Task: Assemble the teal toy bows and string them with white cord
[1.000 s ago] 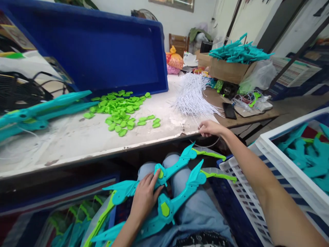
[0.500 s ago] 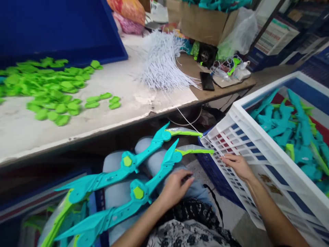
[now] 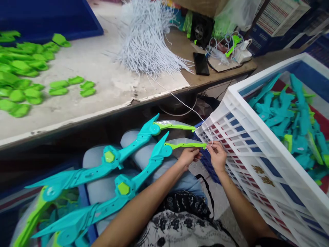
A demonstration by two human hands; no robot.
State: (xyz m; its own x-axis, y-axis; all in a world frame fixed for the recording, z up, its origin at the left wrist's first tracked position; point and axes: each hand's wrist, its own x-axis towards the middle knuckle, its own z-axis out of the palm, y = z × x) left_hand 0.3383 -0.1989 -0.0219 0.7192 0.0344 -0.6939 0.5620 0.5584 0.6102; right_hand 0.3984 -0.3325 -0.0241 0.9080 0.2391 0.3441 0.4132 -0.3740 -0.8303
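Beside the white crate, the right hand is pinching a cord, likely light, limp, best held near its end; whether the left hand is gripping, I cannot tell.

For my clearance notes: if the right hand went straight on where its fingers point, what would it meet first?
Probably the nearer lime-green strip, at its tip, close by the right hand; whether they touch is unclear.

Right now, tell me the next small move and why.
Probably fasten the white string to the green tip of the nearer toy bow: the right hand pinches the string right beside that tip, and the left hand is close by. Whether it is already attached is too small to tell.
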